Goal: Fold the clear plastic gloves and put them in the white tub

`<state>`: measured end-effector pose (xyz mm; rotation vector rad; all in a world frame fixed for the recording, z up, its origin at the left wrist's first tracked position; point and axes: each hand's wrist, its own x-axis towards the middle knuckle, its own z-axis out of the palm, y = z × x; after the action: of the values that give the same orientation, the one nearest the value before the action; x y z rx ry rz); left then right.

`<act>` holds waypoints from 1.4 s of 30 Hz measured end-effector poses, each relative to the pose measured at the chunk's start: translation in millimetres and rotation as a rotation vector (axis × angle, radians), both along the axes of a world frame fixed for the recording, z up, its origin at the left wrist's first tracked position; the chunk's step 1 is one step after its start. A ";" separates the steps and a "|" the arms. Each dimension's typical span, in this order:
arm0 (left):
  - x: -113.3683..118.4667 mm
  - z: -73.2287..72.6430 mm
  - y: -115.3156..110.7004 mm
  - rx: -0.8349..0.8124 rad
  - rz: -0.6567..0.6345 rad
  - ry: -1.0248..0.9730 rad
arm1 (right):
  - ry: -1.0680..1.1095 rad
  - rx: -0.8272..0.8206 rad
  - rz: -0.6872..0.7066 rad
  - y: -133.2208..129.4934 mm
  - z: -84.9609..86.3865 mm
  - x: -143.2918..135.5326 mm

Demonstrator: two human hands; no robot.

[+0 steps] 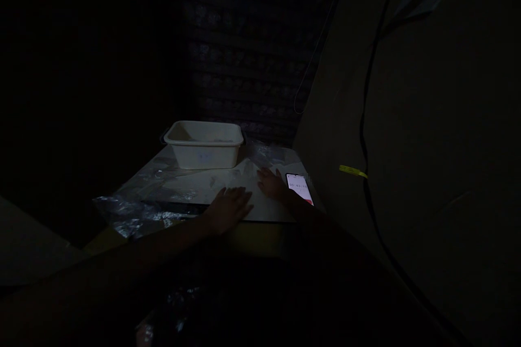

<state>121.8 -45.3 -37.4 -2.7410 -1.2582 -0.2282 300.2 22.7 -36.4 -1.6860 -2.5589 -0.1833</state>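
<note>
In dim light, my left hand (pixel 228 209) is at the near edge of a pale tabletop (pixel 222 179), palm down with its fingers out and nothing in them. Farther in on the same surface, my right hand (pixel 271 183) is also palm down, fingers extended and holding nothing. A lit phone (pixel 298 185) with timer digits on its screen lies just right of my right hand, and my forearm covers its lower corner. Behind both hands stands a white plastic tub (pixel 205 154) with dark side handles. Its contents are too dark to make out.
Clear crumpled plastic film (pixel 130 216) hangs over the table's left front corner. More film (pixel 266 153) lies to the right of the tub. A dark cable (pixel 363 130) with a yellow tag (pixel 352 171) runs down the right wall. Stacked rows at the back are barely visible.
</note>
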 end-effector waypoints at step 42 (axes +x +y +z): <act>-22.0 22.4 78.3 -0.593 0.339 -1.499 | 1.019 -0.560 -0.042 31.3 1.7 -70.6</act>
<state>99.8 33.0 -14.9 -2.4008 -2.2181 -2.4901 229.6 54.1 -34.7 -1.3727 -1.8294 1.1602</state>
